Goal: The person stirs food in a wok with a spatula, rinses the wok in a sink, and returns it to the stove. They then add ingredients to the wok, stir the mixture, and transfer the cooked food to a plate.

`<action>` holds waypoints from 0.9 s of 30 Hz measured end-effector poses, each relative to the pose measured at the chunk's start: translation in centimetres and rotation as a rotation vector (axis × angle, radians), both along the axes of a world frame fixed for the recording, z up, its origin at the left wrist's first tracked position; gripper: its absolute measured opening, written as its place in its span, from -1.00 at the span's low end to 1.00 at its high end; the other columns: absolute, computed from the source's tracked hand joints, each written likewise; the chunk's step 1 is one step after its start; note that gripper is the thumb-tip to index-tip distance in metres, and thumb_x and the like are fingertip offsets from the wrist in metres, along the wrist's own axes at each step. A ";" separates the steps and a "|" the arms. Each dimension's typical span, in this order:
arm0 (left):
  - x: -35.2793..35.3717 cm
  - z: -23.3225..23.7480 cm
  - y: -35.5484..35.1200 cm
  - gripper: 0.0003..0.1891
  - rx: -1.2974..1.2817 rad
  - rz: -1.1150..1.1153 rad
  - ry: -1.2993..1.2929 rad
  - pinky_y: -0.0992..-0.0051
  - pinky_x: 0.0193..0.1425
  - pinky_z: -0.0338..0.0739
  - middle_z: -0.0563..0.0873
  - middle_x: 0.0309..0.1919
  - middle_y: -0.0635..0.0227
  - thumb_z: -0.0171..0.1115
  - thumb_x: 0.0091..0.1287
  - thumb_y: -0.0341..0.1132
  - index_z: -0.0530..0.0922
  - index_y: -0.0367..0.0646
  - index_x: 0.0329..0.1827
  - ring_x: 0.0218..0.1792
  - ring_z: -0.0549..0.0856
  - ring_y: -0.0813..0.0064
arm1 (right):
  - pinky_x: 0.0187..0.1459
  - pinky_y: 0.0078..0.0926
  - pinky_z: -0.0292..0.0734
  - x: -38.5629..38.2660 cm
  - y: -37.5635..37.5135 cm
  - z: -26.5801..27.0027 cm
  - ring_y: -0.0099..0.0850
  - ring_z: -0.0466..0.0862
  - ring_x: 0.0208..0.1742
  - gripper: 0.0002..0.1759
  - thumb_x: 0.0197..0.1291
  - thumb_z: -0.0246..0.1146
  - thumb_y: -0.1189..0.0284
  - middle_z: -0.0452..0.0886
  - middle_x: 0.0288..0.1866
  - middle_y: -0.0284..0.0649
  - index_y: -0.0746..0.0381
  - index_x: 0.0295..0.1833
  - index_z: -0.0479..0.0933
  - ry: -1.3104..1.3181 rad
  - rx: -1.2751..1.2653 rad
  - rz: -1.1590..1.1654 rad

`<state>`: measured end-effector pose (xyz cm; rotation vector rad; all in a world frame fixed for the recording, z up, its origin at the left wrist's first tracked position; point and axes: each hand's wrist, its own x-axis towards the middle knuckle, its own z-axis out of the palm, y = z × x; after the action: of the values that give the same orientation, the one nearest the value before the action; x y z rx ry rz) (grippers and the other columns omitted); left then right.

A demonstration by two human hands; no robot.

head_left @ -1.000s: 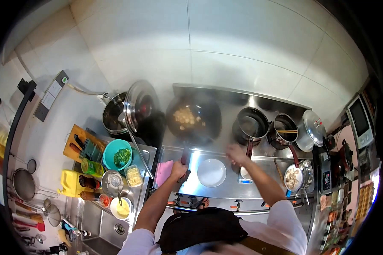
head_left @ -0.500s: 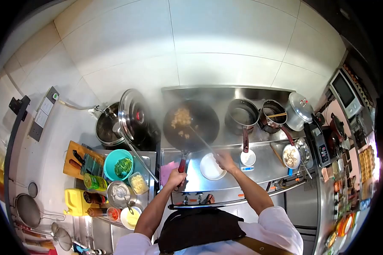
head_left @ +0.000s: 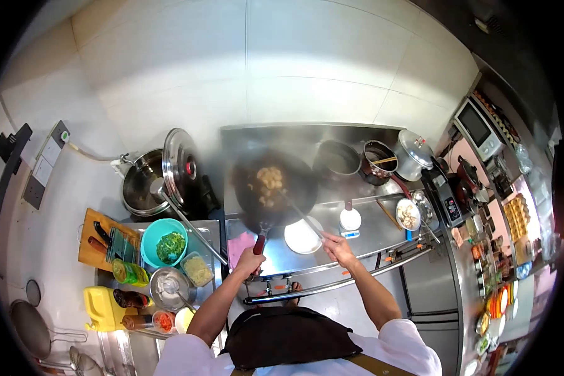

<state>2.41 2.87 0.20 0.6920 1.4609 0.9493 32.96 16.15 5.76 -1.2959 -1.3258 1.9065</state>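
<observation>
A dark wok (head_left: 250, 203) sits on the stove with browned food pieces (head_left: 271, 178) in it and steam above. My left hand (head_left: 249, 262) is closed round the wok's red handle (head_left: 259, 243). The fingers of my right hand (head_left: 339, 248) are wrapped on the end of a long metal utensil (head_left: 304, 217), whose far end is among the food. A white plate (head_left: 302, 235) lies on the steel counter under the utensil. To the right of it, a small white dish (head_left: 350, 219) rests on a scale (head_left: 350, 234).
Two saucepans (head_left: 336, 158) (head_left: 378, 161) and a pressure cooker (head_left: 413, 153) stand right of the wok. A bowl of pale pieces (head_left: 408, 214) is near them. At left are a lidded pot (head_left: 145, 183), turquoise bowl (head_left: 163, 243), knives on a board (head_left: 89, 244) and bottles (head_left: 130, 272).
The view has shifted, so most things appear farther left. The food is gathered nearer the wok's middle, and my right hand sits slightly lower relative to the plate.
</observation>
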 end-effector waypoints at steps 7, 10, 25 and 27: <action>0.5 -0.1 0.0 -0.88 -0.014 0.021 0.039 0.44 -0.76 0.33 0.49 -0.69 0.35 0.18 0.15 -0.44 0.43 -0.26 -0.33 -0.77 0.49 0.51 | -0.76 -0.70 0.03 6.7 -5.5 3.8 -0.72 0.23 -0.75 -0.53 0.36 0.24 0.38 0.45 -0.56 -0.43 0.28 0.34 0.46 -0.038 -0.013 -0.026; 0.0 -1.4 1.4 -0.89 0.038 0.049 0.051 0.44 -0.78 0.32 0.50 -0.69 0.33 0.17 0.13 -0.45 0.42 -0.28 -0.37 -0.78 0.49 0.49 | -0.75 -0.71 0.03 9.0 -7.9 5.6 -0.73 0.24 -0.74 -0.54 0.34 0.25 0.42 0.45 -0.56 -0.43 0.29 0.32 0.48 -0.121 -0.020 -0.085; -2.1 0.6 4.9 -0.89 0.012 0.082 0.246 0.37 -0.76 0.31 0.53 -0.69 0.27 0.12 0.10 -0.43 0.48 -0.30 -0.38 -0.77 0.55 0.42 | -0.46 -0.49 0.46 13.5 -11.7 -1.6 -0.51 0.51 -0.56 -0.54 0.25 0.32 0.36 0.60 -0.50 -0.20 0.22 0.26 0.55 -0.589 0.287 0.000; -2.0 0.0 5.0 -0.90 0.046 0.097 0.217 0.38 -0.76 0.32 0.53 -0.71 0.27 0.11 0.11 -0.44 0.47 -0.32 -0.42 -0.77 0.55 0.41 | -0.08 -0.32 0.61 12.4 -11.9 -2.6 -0.18 0.74 -0.24 -0.56 0.19 0.32 0.33 0.69 -0.25 0.09 0.12 0.20 0.58 -0.762 0.547 0.028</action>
<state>0.45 7.90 0.17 0.7826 1.6804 1.0089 45.39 4.26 3.20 -1.7464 -2.0371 0.9276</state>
